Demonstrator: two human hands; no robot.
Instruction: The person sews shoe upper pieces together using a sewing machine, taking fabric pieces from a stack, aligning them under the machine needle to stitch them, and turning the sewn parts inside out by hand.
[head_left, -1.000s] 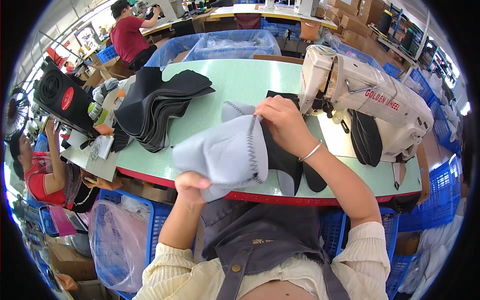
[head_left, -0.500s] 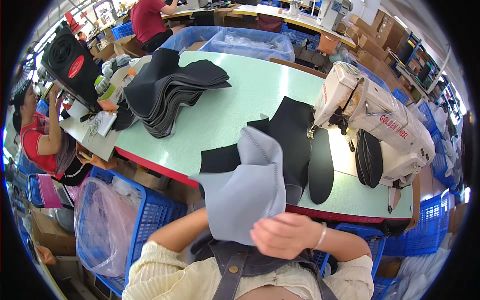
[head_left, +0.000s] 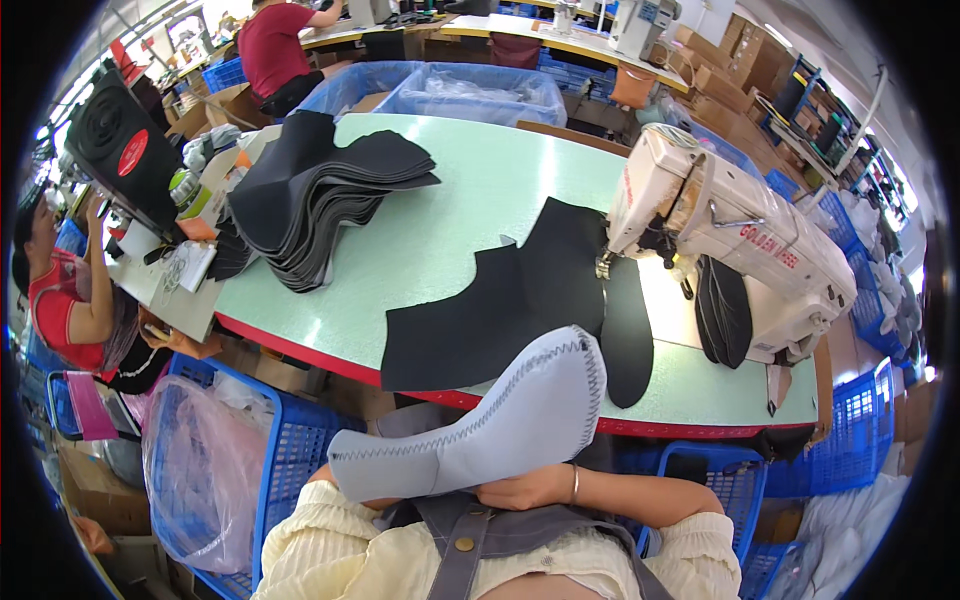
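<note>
Grey stitched fabric piece (head_left: 500, 425), boot-shaped with zigzag seams along its edges, has been lifted off the green tabletop (head_left: 470, 190) and drawn back against the person's chest, where a second ago it lay spread flat by the sewing machine (head_left: 740, 250). The right hand (head_left: 530, 490) grasps its lower edge just under the fold. The left hand is hidden behind the piece, so its grip cannot be told. Black cut panels (head_left: 520, 300) remain flat on the tabletop beneath the needle, and a stack of black pieces (head_left: 320, 195) sits to the left. The sewn piece appears finished with the machine.
</note>
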